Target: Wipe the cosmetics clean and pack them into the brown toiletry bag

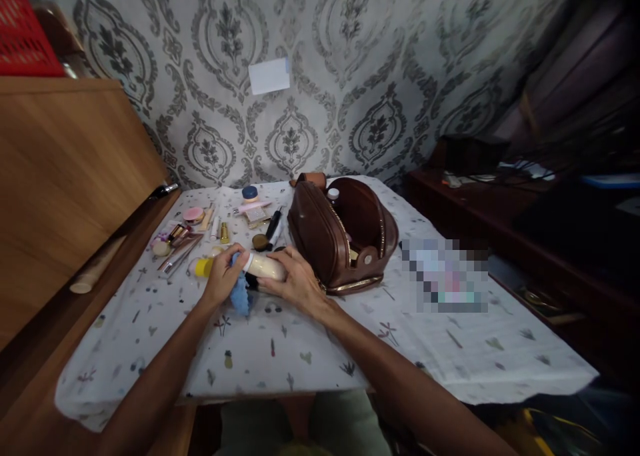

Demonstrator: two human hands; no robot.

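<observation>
My right hand [297,283] is wrapped round a cream-coloured bottle [263,267] that lies on its side above the table. A blue cloth [241,296] with a jagged edge hangs from my left hand [223,276], whose fingers press it against the bottle's white end. Just right of my right hand stands a brown cosmetic bag [320,236], unzipped, with a white-capped bottle [333,195] inside. Beside my left hand is a yellow-capped item [203,267], partly hidden. A round brush [260,242] lies behind the hands.
Cosmetics cover the table's left back, among them a pink compact [193,215], a gold tube [225,232] and a blue-lidded jar [249,194]. A blurred-out flat object [445,276] lies at right. A wooden cabinet [65,196] borders the left, a dark desk [450,203] the right.
</observation>
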